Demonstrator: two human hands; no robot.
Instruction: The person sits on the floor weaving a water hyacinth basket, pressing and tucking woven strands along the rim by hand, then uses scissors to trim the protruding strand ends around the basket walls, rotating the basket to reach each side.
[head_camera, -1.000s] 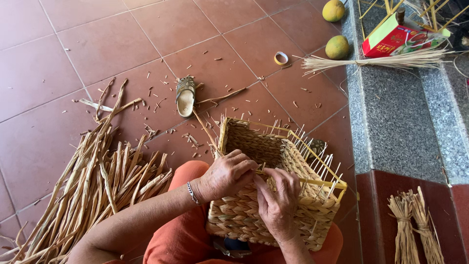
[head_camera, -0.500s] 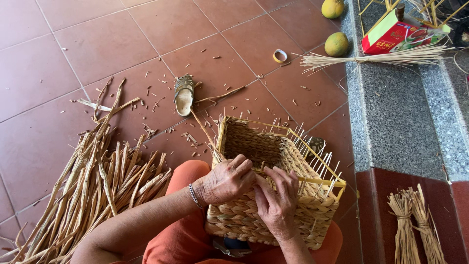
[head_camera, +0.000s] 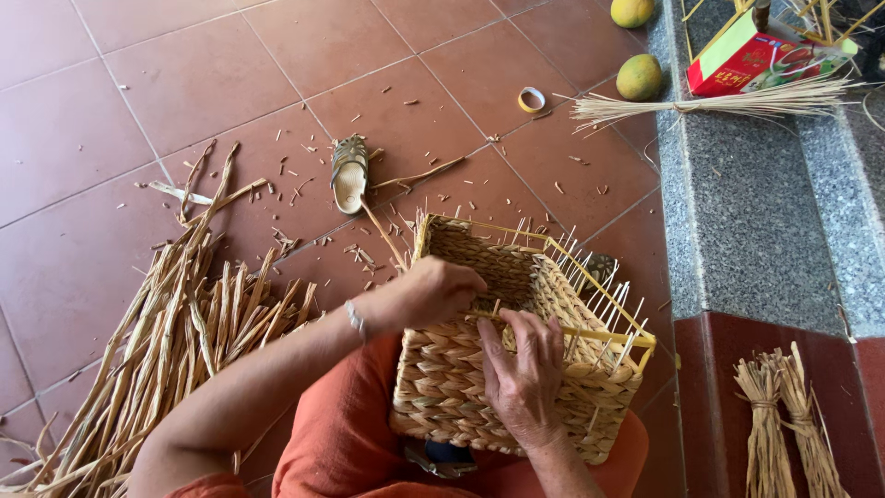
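Since a second ago your left hand (head_camera: 433,293) and right hand (head_camera: 524,373) barely shift, both still pinching the straw strand at the woven basket's (head_camera: 461,387) yellow-wire rim at 12 o'clock, so the row is unfinished.

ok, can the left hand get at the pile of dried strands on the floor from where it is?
Probably yes. The left hand rests on the woven basket rim; the pile of dried strands lies on the tiles on that same side, beside the person's leg, with nothing between. It would need to let go and reach down.

Orange clothing, silver bracelet (head_camera: 356,319)
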